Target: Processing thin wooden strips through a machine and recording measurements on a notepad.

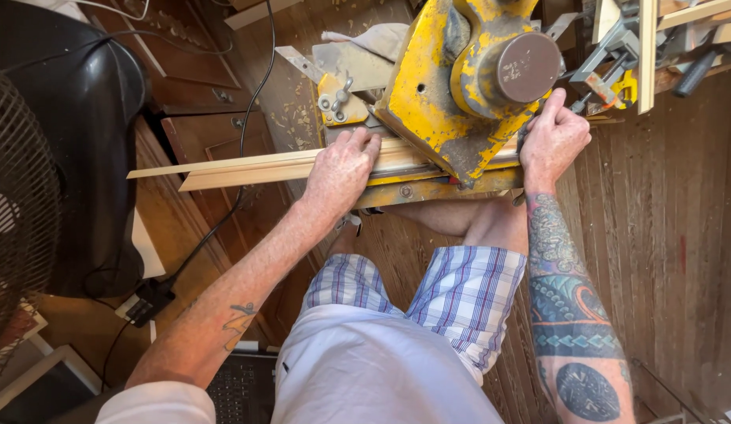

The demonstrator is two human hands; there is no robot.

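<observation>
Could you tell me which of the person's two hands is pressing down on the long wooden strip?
The left hand presses flat on the wooden strip; the right hand grips the yellow saw instead.

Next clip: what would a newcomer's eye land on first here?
The worn yellow mitre saw at top centre dominates, dusted with sawdust. The left hand presses flat on a long pale wood strip that runs under the saw and sticks out to the left, while the right hand grips the saw's right side. A black fan fills the left edge.
</observation>
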